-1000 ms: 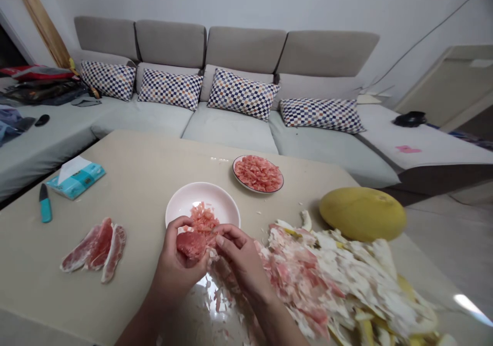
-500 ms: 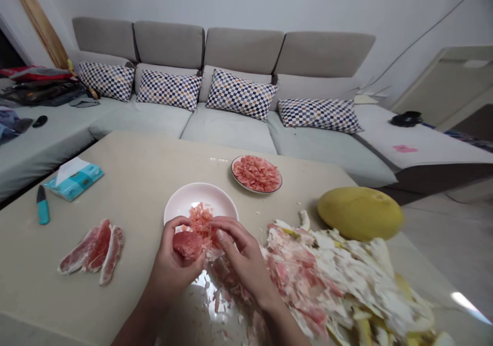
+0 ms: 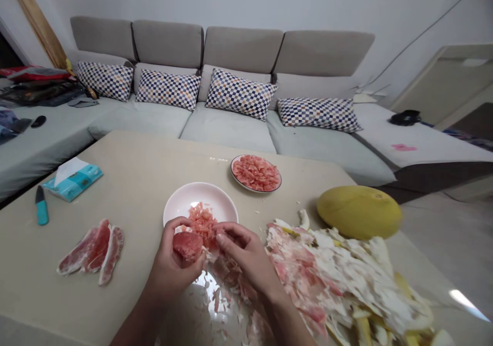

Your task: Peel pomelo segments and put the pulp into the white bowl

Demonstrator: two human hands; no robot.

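My left hand (image 3: 169, 261) curls around a peeled red pomelo segment (image 3: 188, 245), with shreds of membrane hanging at its right end. Close by on the right, my right hand (image 3: 246, 256) is pinched; a small pinkish bit of pomelo flesh shows at its fingertips. Both hands are at the near rim of a white bowl (image 3: 177, 196), which holds loose pomelo pulp (image 3: 202, 217) and is partly covered by my left fingers. Several unpeeled pomelo segments (image 3: 94, 253) lie together on the table to the left.
A plate of pulp (image 3: 257, 173) stands beyond the bowl. On the right are a whole pomelo (image 3: 358, 211) and a heap of peel and membrane (image 3: 339, 279). A teal-handled knife (image 3: 42, 207) and a tissue pack (image 3: 75, 181) lie at left. A sofa (image 3: 231, 125) runs behind the table.
My right hand has come slightly away from the segment, its fingers drawing closer into a pinch. My left hand keeps its hold. The whole view has shifted slightly.
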